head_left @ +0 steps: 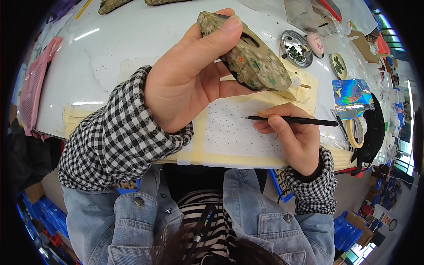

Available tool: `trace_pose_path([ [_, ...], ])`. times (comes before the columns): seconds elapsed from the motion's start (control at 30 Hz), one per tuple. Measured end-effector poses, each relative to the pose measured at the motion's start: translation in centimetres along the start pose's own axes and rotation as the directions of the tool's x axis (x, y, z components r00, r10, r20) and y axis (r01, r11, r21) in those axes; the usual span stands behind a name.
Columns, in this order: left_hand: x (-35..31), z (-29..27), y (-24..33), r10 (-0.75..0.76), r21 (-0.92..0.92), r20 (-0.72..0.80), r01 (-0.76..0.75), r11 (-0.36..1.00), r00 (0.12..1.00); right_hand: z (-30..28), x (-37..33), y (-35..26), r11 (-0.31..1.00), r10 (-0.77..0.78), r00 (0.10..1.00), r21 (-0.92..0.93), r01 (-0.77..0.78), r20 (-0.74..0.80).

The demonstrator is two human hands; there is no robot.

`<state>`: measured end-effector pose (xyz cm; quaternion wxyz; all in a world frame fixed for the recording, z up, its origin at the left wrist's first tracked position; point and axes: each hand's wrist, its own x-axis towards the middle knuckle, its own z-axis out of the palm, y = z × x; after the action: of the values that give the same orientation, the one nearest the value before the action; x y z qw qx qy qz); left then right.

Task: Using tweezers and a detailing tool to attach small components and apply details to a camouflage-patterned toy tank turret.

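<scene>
My left hand [190,66] is raised over the table, fingers and thumb wrapped round a camouflage-patterned shell [258,64]. This shell looks like a model vehicle body and has a dark oval opening on top. Lower and to the right, my right hand [293,134] pinches a slim black pointed tool [309,120]; whether it is a fine brush or tweezers I cannot tell. The tool's tip points left, just above a white sheet [238,148] scattered with tiny dark specks. Yellow tape borders the sheet near the table's front edge. Shell and tool are apart.
A round metal dish [296,48] with small dark green parts stands at the back right, beside a pink rounded object [315,44]. Further right lie a second dish [338,66], a shiny holographic bag [352,95] and a tape roll [355,133]. A pink basket [39,86] stands far left.
</scene>
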<state>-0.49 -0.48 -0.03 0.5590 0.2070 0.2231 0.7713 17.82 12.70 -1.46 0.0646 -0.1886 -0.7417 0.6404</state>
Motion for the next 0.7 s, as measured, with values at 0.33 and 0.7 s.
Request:
trace_pose_path([
  [0.33, -0.1, -0.1, 0.0, -0.020, -0.024, -0.035, 0.019, 1.000, 0.999, 0.0, 0.0, 0.0, 1.000, -0.007, 1.000, -0.008, 0.007, 0.004],
  [0.7, -0.1, -0.4, -0.3, 0.009, 0.007, -0.018, -0.009, 1.000, 1.000, -0.2, -0.6, -0.7, 0.420, -0.608, 0.670, -0.544, 0.726, 0.425],
])
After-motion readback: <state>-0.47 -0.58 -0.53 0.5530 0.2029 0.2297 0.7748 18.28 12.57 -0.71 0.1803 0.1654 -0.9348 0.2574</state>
